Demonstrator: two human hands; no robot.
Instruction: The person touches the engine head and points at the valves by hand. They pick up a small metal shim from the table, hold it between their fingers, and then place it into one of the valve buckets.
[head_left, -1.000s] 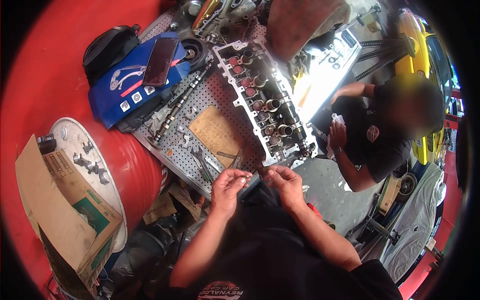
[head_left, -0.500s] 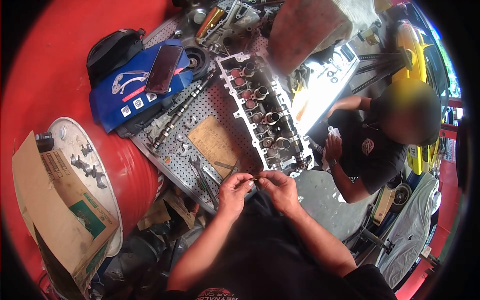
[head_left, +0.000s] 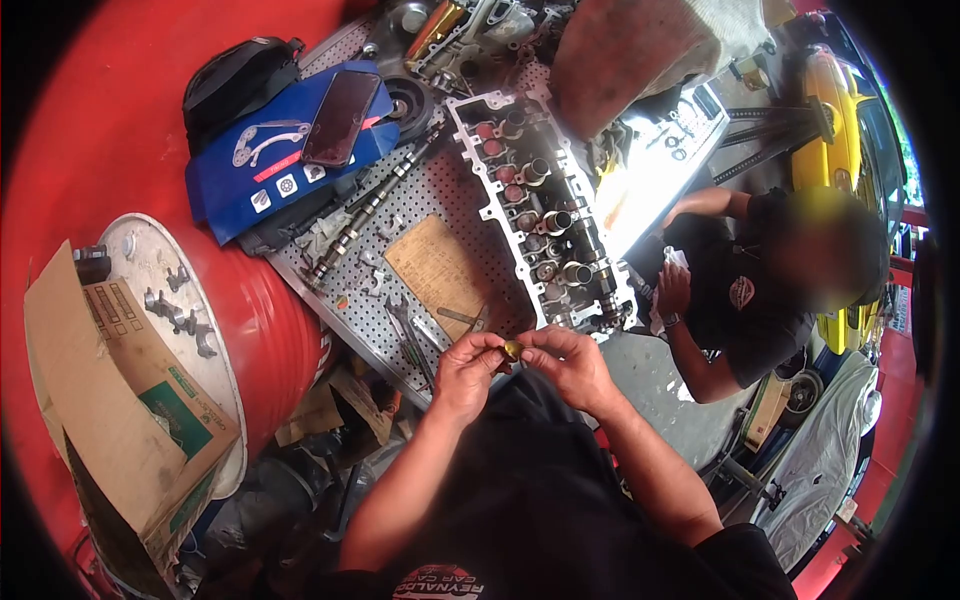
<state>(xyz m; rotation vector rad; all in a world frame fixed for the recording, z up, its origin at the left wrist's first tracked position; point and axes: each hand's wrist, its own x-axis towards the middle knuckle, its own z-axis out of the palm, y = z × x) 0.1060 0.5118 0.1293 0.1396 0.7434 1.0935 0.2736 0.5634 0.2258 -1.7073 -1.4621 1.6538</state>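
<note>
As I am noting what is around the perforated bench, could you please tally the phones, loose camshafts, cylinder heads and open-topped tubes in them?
Phone: 1
Loose camshaft: 1
Cylinder head: 1
Open-topped tubes in it: 4
Total: 7

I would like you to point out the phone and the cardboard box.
Phone [head_left: 342,120]: head view, middle of its dark screen.
Cardboard box [head_left: 105,385]: head view, its large tan panel.

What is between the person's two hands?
A small brass-coloured part, at the fingertips of the left hand and right hand; the head view shows it.
</note>
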